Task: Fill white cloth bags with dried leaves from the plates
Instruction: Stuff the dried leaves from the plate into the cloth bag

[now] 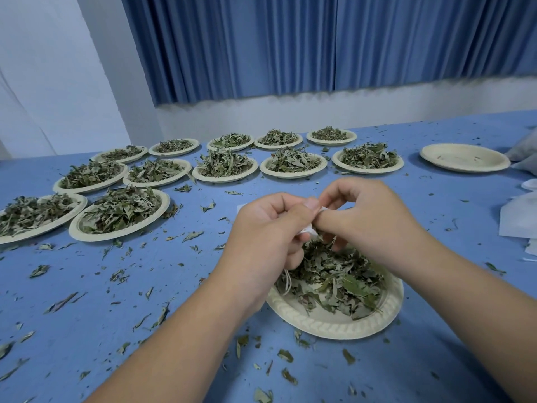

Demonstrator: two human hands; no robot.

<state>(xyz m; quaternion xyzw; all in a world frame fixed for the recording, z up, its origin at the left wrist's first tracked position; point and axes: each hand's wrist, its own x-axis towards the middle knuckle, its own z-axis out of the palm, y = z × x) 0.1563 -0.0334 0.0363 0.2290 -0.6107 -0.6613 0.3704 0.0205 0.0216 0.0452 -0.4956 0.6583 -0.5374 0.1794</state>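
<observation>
Both hands meet above a cream paper plate (328,324) heaped with dried leaves (334,274). My left hand (267,231) grips a small white cloth bag (308,229), of which only a sliver shows between the fingers, and its white drawstring (287,280) hangs below the palm. My right hand (369,216) pinches the bag's upper edge near the left thumb. Most of the bag is hidden by the two hands.
Several plates of dried leaves (119,213) stand in rows across the far left and middle of the blue table (87,286). An empty plate (465,157) sits far right, with white cloth pieces (520,216) at the right edge. Loose leaf bits litter the table.
</observation>
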